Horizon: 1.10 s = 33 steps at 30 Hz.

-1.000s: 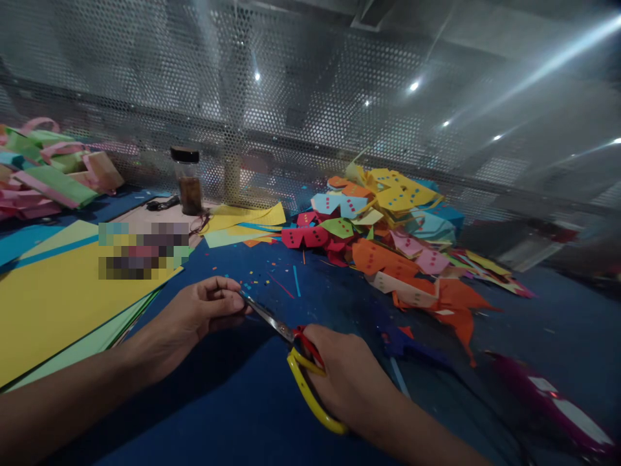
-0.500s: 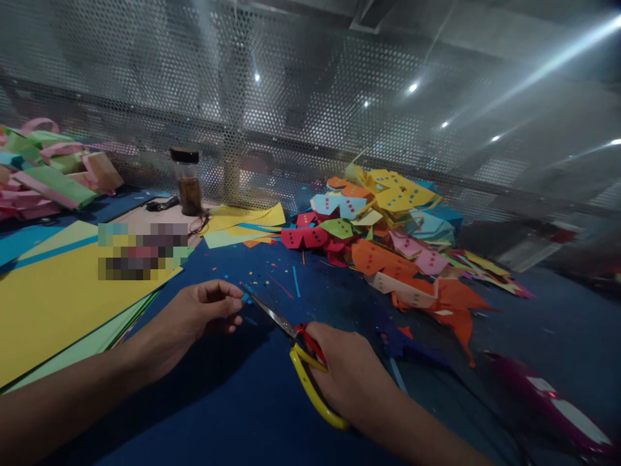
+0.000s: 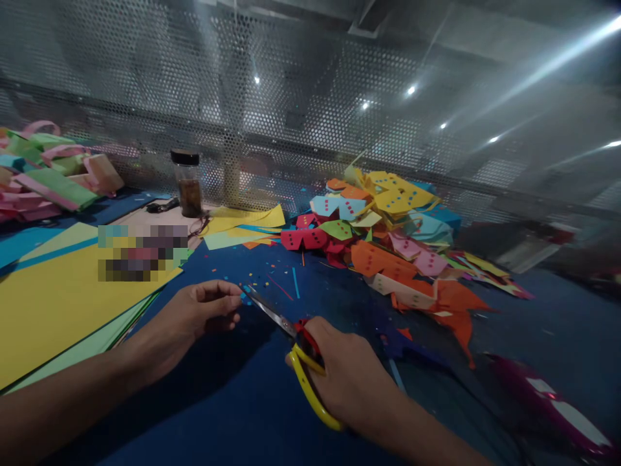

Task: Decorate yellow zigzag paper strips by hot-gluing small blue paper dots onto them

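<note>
A pair of yellow-handled steel scissors [image 3: 291,349] is gripped in the right hand [image 3: 347,378], fingers closed through the loops, blades angled toward the left hand [image 3: 196,314]. A tiny blue paper scrap [image 3: 244,296] appears pinched at the left fingertips, by the blade tips. Left of that hand, large yellow paper sheets [image 3: 53,304] are stacked. Beyond the hands, dotted folded paper shapes [image 3: 383,239] are heaped, with a dark-lidded glass jar [image 3: 187,182] farther left.

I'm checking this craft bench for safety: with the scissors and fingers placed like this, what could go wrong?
1. The steel blades of the yellow-handled scissors in the right hand point at the left hand's fingertips, very close; a snip could nick them.
2. Whatever the left hand pinches is too small to see, so it could slip.
3. Tiny coloured paper scraps litter the blue mat.
</note>
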Available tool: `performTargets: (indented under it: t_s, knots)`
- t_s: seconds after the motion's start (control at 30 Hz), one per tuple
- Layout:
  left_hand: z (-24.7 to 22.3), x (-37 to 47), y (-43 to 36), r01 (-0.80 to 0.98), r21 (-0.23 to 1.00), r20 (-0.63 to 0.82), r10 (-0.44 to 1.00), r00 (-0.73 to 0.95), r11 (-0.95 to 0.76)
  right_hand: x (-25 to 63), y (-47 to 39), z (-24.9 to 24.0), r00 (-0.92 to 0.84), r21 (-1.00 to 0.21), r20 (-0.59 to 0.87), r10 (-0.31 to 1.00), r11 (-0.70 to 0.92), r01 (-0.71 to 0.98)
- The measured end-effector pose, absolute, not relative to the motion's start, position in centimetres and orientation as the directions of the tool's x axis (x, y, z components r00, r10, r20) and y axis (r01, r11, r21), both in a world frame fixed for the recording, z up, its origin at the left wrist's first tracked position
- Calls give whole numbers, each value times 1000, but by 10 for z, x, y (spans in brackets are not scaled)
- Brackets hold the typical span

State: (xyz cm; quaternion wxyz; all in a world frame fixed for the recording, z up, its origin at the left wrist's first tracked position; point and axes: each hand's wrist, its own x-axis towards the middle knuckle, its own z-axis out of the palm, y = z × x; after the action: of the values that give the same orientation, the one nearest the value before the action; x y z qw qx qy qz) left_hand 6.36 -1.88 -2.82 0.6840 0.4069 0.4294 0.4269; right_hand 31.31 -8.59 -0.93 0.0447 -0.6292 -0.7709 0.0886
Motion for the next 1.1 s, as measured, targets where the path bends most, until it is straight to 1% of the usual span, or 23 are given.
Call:
performTargets:
  t_s: [0.1,0.27,0.4,0.73,1.1]
  knots:
    - [-29,63,-19,-247,920,-239,934,266,305,313,-87,-11,-206,-177,-35,978,197,964]
    - [-29,64,-19,-252,917,-252,939,234,309,312,-87,-11,-177,-185,-3,984,174,967]
    - [-30,63,-19,-236,927,-236,942,239,292,311,-88,-9,-181,-211,-25,983,172,962]
    - [-32,64,-20,-195,931,-255,933,255,307,310,-89,-5,-175,-269,-76,982,149,952]
    - [-31,65,-20,-182,934,-256,932,258,307,313,-89,-9,-187,-240,-39,982,173,955]
